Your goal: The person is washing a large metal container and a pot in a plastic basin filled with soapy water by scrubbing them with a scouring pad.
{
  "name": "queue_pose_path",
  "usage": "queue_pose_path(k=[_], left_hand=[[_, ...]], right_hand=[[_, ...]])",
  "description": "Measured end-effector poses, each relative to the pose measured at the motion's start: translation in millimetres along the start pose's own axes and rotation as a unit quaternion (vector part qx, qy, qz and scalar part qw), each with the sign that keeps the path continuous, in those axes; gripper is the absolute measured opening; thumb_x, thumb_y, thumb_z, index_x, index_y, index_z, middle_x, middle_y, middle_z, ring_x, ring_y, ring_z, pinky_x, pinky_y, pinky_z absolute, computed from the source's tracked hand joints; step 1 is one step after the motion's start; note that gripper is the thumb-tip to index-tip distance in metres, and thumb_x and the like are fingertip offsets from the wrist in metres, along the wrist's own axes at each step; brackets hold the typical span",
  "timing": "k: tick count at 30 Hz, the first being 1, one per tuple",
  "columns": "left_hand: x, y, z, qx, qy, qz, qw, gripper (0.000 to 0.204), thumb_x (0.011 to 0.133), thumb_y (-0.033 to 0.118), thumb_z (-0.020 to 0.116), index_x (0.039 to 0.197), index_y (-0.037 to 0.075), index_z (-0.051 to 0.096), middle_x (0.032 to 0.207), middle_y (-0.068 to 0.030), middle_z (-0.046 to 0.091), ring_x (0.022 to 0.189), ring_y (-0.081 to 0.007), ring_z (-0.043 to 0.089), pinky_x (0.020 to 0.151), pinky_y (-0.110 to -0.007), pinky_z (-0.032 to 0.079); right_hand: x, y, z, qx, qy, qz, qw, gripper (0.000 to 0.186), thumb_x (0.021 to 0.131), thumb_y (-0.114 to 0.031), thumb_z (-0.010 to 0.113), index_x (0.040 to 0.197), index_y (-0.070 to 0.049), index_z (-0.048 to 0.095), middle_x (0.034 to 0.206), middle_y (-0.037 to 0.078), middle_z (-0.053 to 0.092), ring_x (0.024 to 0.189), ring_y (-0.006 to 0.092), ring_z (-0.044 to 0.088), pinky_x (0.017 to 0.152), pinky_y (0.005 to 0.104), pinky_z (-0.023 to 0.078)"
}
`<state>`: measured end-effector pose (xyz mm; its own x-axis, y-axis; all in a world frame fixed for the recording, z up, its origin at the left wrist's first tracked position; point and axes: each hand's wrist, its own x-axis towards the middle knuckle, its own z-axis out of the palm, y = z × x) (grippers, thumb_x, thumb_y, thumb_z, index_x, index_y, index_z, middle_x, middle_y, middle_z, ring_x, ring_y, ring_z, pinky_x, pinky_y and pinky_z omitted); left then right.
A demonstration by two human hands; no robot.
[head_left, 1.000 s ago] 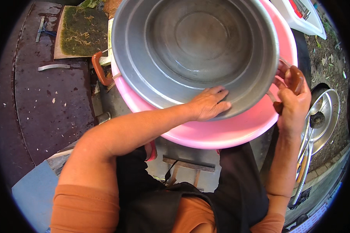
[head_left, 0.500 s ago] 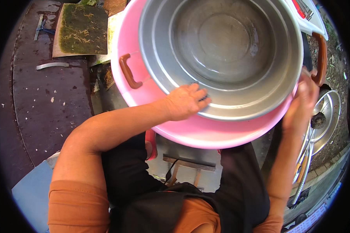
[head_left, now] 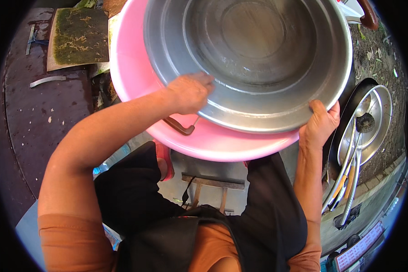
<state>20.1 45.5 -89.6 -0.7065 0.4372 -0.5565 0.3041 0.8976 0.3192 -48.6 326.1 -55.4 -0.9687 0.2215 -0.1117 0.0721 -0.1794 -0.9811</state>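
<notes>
A wide silver metal basin (head_left: 258, 106) with brown handles rests tilted in a larger pink plastic tub (head_left: 231, 147). One brown handle (head_left: 181, 127) shows at the basin's near left, the other brown handle (head_left: 369, 16) at its far right. My right hand (head_left: 319, 124) grips the near right rim, thumb over the inner side and fingers underneath. My left hand (head_left: 190, 93) presses against the inner wall at the near left, fingers bent and blurred; whatever is under them is hidden.
Right of the tub, a dark pan (head_left: 342, 118) and a metal strainer (head_left: 383, 120) hold several long-handled ladles. A brown tabletop (head_left: 54, 122) with a mossy board (head_left: 81, 38) lies at left. Between my feet stands a small frame (head_left: 213, 182). A white container (head_left: 350, 11) sits far right.
The basin has turned counter-clockwise, its left handle coming nearer to me and its right one moving away. My right hand has come from beside the right handle onto the rim.
</notes>
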Motion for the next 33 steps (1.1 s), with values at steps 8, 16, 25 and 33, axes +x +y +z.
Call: queue_pose_path(k=[8, 16, 25, 33], left_hand=[[81, 124, 26, -0.415, 0.269, 0.036, 0.868, 0.035, 0.069, -0.004, 0.049, 0.1, 0.003, 0.063, 0.102, -0.0164, 0.057, 0.102, -0.032, 0.053, 0.088, -0.041, 0.045], [45, 60, 35, -0.145, 0.044, -0.045, 0.988, 0.033, 0.068, -0.003, 0.051, 0.095, 0.005, 0.067, 0.101, -0.0138, 0.062, 0.099, -0.0314, 0.055, 0.09, -0.038, 0.045], [16, 21, 4, 0.043, -0.037, 0.05, 0.997, 0.032, 0.067, -0.004, 0.05, 0.095, 0.002, 0.065, 0.096, -0.0154, 0.062, 0.097, -0.0299, 0.057, 0.089, -0.041, 0.047], [66, 118, 48, -0.271, 0.201, 0.07, 0.939, 0.035, 0.07, 0.003, 0.053, 0.104, 0.004, 0.062, 0.112, -0.019, 0.058, 0.104, -0.0332, 0.055, 0.092, -0.04, 0.044]], right_hand=[[-7, -1, -8, -0.05, -0.013, -0.005, 0.999, 0.023, 0.071, 0.013, 0.049, 0.089, 0.001, 0.058, 0.085, 0.004, 0.061, 0.075, 0.0097, 0.056, 0.074, 0.0224, 0.044], [-2, 5, -21, -0.007, 0.021, 0.021, 1.0, 0.026, 0.069, 0.013, 0.049, 0.091, 0.002, 0.058, 0.085, 0.004, 0.061, 0.074, 0.0094, 0.056, 0.073, 0.0224, 0.045], [-7, 6, -29, -0.05, 0.001, -0.01, 0.999, 0.024, 0.07, 0.011, 0.05, 0.09, 0.002, 0.058, 0.084, 0.004, 0.061, 0.073, 0.0098, 0.056, 0.073, 0.0227, 0.045], [-12, 6, -27, -0.062, -0.018, -0.035, 0.997, 0.017, 0.073, 0.009, 0.052, 0.088, 0.002, 0.057, 0.083, 0.003, 0.06, 0.074, 0.0093, 0.055, 0.072, 0.0228, 0.045]])
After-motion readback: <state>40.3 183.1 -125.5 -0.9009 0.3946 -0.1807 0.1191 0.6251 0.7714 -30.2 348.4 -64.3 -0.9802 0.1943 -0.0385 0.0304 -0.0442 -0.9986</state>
